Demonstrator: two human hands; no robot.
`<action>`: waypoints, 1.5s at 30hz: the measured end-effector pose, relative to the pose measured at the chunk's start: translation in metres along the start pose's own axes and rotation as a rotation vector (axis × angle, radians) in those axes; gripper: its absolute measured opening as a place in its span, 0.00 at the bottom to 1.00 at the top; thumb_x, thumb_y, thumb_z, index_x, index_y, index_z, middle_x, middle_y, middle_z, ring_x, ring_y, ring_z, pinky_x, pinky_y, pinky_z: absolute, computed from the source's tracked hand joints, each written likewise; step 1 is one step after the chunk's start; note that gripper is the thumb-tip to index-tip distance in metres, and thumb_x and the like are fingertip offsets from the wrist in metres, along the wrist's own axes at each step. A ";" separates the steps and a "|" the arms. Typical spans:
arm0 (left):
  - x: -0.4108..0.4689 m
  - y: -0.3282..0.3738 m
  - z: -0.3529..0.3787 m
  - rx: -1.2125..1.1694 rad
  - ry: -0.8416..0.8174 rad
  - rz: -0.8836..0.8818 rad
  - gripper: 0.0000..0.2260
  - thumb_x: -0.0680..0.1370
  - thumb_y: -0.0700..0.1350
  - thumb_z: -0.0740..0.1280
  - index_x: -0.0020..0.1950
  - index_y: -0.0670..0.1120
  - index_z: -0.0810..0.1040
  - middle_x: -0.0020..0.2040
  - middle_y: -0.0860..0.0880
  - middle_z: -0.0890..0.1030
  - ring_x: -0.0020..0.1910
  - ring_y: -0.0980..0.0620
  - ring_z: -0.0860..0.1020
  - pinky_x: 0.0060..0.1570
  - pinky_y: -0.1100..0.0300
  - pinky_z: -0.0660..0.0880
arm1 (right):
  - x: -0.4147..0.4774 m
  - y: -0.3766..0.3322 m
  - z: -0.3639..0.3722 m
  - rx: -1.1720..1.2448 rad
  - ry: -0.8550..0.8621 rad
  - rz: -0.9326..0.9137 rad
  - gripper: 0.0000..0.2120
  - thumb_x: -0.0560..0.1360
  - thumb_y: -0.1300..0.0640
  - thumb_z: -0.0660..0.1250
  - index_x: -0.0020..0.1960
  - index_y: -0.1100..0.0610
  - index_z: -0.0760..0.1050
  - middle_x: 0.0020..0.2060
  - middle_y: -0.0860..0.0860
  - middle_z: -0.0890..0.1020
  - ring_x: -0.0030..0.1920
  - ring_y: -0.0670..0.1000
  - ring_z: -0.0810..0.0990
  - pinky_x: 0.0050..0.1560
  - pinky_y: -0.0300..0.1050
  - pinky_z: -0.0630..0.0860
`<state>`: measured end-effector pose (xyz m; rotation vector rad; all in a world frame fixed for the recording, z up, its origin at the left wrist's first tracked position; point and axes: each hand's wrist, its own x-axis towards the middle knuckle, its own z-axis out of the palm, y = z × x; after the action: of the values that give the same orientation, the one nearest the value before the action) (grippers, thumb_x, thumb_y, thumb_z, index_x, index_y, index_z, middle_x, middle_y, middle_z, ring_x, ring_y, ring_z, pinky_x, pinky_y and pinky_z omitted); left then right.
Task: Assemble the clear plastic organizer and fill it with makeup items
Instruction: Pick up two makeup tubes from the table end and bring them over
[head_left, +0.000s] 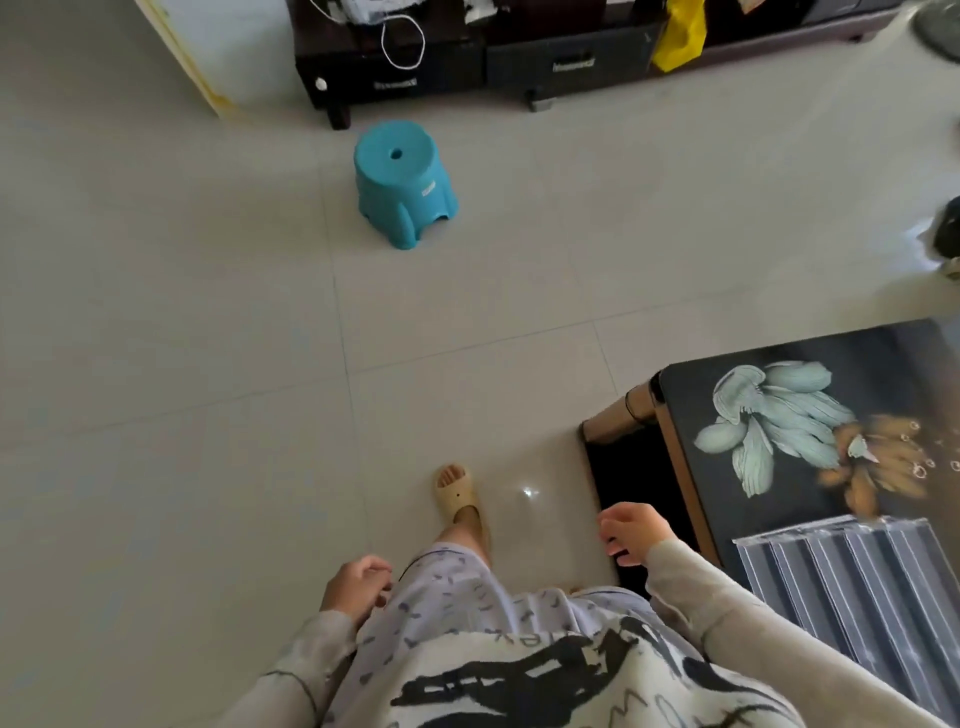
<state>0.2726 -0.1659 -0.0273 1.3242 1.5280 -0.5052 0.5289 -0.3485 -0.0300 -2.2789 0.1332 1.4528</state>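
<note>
Clear organizer panels (852, 587) lie stacked at the surface (779, 395) near edge, unassembled. Left hand (358, 582) & right hand (631, 532) loosely curled, each grip empty. Risk: careless grab knocks panels off; no makeup visible.

The floor (208, 338) is smooth, shiny tile, the blue stool (402, 182) is matt plastic, the organizer (852, 587) is clear ridged plastic, and the dark table (883, 364) looks glossy (like glass).
</note>
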 end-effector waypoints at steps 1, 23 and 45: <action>0.009 0.011 -0.013 -0.001 0.007 0.007 0.07 0.76 0.35 0.60 0.44 0.43 0.76 0.40 0.43 0.78 0.30 0.51 0.72 0.31 0.62 0.66 | 0.005 -0.009 0.004 -0.009 0.016 0.025 0.07 0.75 0.67 0.58 0.45 0.59 0.73 0.29 0.51 0.74 0.27 0.48 0.72 0.26 0.37 0.68; 0.129 0.282 -0.094 0.110 -0.073 0.194 0.08 0.76 0.35 0.58 0.41 0.46 0.74 0.33 0.50 0.75 0.29 0.53 0.71 0.28 0.64 0.64 | 0.084 -0.145 -0.046 0.252 0.103 0.188 0.11 0.75 0.68 0.61 0.55 0.70 0.77 0.33 0.56 0.77 0.32 0.51 0.72 0.35 0.41 0.70; 0.207 0.626 0.004 0.741 -0.252 0.386 0.08 0.77 0.34 0.58 0.44 0.43 0.74 0.38 0.44 0.76 0.29 0.52 0.69 0.28 0.63 0.62 | 0.178 -0.241 -0.217 0.772 0.335 0.339 0.12 0.76 0.68 0.58 0.55 0.68 0.77 0.28 0.51 0.72 0.33 0.52 0.73 0.24 0.30 0.71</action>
<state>0.8647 0.1248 -0.0280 1.9719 0.8558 -0.9962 0.8639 -0.1932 -0.0361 -1.8542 1.0291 0.8969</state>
